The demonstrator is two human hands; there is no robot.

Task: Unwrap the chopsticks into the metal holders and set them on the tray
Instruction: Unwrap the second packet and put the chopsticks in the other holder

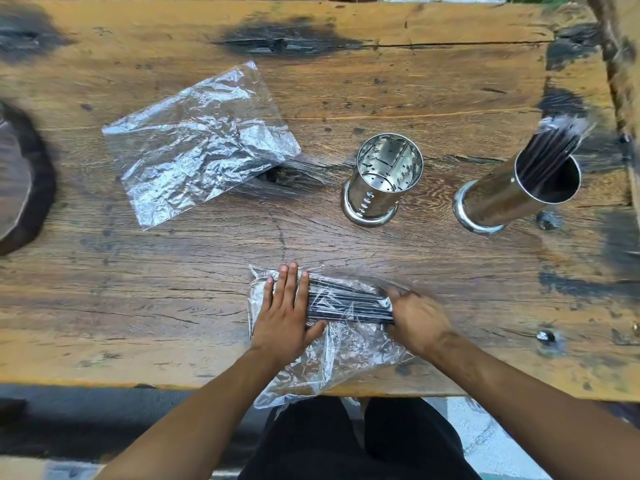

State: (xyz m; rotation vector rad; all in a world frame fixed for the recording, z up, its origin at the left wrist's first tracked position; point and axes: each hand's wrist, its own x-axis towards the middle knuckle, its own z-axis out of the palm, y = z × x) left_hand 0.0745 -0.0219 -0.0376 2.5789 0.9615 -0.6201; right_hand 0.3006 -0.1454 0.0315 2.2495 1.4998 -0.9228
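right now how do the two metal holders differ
The middle holder is empty, its perforated inside showing; the right holder already has dark chopsticks standing in it. The middle holder sits nearer the used wrapper; the right holder is by the table's right edge. Both are shiny steel cylinders on flared bases, mouths open upward.
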